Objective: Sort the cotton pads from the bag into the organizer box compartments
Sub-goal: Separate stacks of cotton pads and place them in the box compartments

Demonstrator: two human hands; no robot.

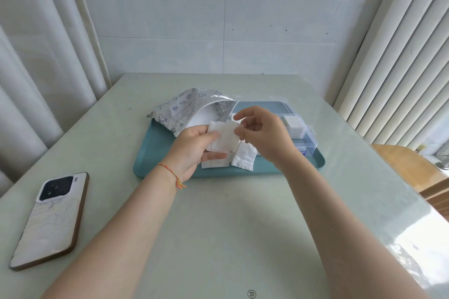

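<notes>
Currently the left hand [194,148] grips a small stack of cotton pads [223,137] above the tray [145,153], while the right hand [257,131] pinches its top edge. Thin pads cling, so several could lift together and scatter short of the organizer box [301,133].

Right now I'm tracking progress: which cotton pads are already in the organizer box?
The white stack in the clear organizer box, right of the right hand. Others are held by the left hand or lie on the tray.

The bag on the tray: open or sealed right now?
Open. The bag lies on the teal tray, its mouth gaping toward the hands, silver lining visible inside.
</notes>
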